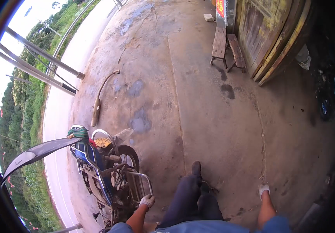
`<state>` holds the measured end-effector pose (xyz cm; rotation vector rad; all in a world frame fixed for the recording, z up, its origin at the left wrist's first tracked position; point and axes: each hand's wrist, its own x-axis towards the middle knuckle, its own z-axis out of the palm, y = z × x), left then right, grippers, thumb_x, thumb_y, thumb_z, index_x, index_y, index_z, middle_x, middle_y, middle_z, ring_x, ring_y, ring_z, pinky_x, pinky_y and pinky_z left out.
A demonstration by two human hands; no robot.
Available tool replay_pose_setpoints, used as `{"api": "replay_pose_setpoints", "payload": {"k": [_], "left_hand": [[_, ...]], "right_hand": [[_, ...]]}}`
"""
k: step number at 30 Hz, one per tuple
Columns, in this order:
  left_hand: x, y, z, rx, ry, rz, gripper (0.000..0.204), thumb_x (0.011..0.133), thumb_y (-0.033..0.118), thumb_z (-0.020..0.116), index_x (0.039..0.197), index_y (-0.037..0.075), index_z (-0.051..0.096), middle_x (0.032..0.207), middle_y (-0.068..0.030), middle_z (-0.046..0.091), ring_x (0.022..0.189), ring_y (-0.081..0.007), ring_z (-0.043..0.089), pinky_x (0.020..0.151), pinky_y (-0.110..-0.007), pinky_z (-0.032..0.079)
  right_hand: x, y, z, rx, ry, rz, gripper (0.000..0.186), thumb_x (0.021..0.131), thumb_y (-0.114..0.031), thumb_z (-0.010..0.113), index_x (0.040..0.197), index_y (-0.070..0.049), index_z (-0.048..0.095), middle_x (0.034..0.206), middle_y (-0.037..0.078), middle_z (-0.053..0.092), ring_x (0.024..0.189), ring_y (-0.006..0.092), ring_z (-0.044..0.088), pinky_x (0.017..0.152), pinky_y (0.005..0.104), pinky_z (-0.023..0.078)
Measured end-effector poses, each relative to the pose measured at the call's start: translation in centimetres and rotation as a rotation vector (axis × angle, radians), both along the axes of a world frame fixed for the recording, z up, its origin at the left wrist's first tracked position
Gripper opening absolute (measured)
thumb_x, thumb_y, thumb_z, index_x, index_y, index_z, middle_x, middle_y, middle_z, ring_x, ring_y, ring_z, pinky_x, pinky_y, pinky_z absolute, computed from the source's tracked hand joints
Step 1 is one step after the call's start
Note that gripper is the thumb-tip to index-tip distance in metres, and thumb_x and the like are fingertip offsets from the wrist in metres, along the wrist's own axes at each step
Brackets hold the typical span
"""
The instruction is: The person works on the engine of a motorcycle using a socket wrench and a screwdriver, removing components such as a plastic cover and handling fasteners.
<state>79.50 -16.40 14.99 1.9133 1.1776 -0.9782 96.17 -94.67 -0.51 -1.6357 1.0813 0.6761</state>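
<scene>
A blue motorcycle (104, 189) stands at my left, its rear wheel (128, 158) toward the far side. My left hand (147, 200), in a whitish glove, is closed around the lower end of the motorcycle's metal guard bar (144, 175). My right hand (264, 190), gloved too, hangs out to the right, away from any object. Its fingers are too small and foreshortened to make out. A long dark curved cover (39, 151) arches over the motorcycle, near green cloth (80, 133) tied at its rear.
An exhaust pipe (98, 103) lies on the concrete beyond the motorcycle. Two wooden benches (218, 43) stand by weathered wooden doors (266, 29) at the far right. Metal posts (47, 54) and a road (58, 155) border the left. Dark clutter (324, 106) fills the right edge.
</scene>
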Motion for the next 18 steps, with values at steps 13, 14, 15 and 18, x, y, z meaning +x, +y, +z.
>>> {"api": "replay_pose_setpoints", "payload": {"k": [13, 14, 15, 18], "left_hand": [[34.9, 0.2, 1.1, -0.216, -0.078, 0.073, 0.057, 0.096, 0.049, 0.052, 0.134, 0.009, 0.066, 0.135, -0.0164, 0.067, 0.127, -0.0349, 0.062, 0.108, -0.042, 0.047], [38.3, 2.2, 4.1, -0.203, -0.139, 0.104, 0.056, 0.096, 0.048, 0.052, 0.132, 0.009, 0.067, 0.135, -0.0172, 0.067, 0.126, -0.0353, 0.062, 0.107, -0.042, 0.048], [40.4, 3.7, 6.0, -0.195, -0.197, 0.139, 0.054, 0.096, 0.047, 0.052, 0.131, 0.008, 0.067, 0.134, -0.0181, 0.067, 0.125, -0.0357, 0.063, 0.106, -0.043, 0.048], [46.9, 9.8, 9.1, -0.115, -0.330, 0.294, 0.051, 0.096, 0.045, 0.055, 0.130, 0.009, 0.068, 0.130, -0.0202, 0.068, 0.124, -0.0366, 0.063, 0.105, -0.042, 0.049]], "right_hand": [[33.1, 16.0, 21.7, -0.176, 0.014, 0.055, 0.028, 0.096, -0.024, 0.059, 0.119, -0.008, 0.064, 0.095, 0.010, 0.068, 0.072, 0.0243, 0.064, 0.064, 0.0399, 0.051], [37.6, 18.1, 22.2, -0.151, 0.000, 0.093, 0.027, 0.096, -0.024, 0.059, 0.118, -0.008, 0.064, 0.094, 0.010, 0.068, 0.071, 0.0239, 0.063, 0.063, 0.0395, 0.050], [42.2, 20.1, 22.8, -0.134, -0.013, 0.142, 0.026, 0.097, -0.024, 0.058, 0.117, -0.008, 0.064, 0.092, 0.009, 0.067, 0.069, 0.0235, 0.062, 0.061, 0.0391, 0.050], [56.4, 26.5, 23.2, -0.075, -0.097, 0.249, 0.023, 0.097, -0.024, 0.058, 0.114, -0.009, 0.064, 0.088, 0.008, 0.065, 0.065, 0.0223, 0.060, 0.055, 0.0379, 0.048]]}}
